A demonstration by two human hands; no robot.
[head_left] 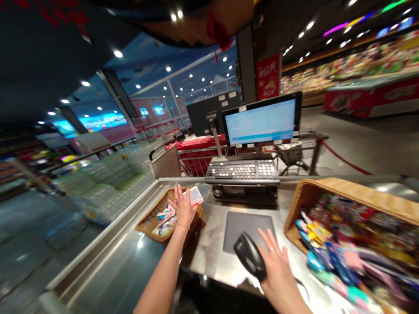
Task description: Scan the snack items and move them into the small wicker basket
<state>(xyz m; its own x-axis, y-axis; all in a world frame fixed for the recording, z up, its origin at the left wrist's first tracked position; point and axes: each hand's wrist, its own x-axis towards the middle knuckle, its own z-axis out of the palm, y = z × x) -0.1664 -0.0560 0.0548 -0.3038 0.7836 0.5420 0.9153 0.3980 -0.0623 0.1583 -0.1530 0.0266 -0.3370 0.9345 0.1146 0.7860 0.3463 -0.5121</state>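
Note:
My left hand (183, 208) is spread above a small wicker basket (147, 224), its fingers apart. Inside that basket lie several slim, colourful packaged items (166, 218), partly covered by the hand. A white printed card (195, 196) with a red edge shows just behind my left fingers; whether they touch it I cannot tell. My right hand (276, 268) reaches over the metal counter with its fingers stretched out. A black barcode scanner (249, 255) is right beside it, against the thumb side, and the thumb itself is hidden. Under the scanner's head lies a grey mat (235, 222).
A keyboard (242, 171) stands on a raised stand before a lit monitor (262, 122). At right a large wicker basket (360, 192) holds many mixed packaged goods. Behind the metal counter (209, 244) are shopping carts (203, 159) and a red rope barrier (343, 161).

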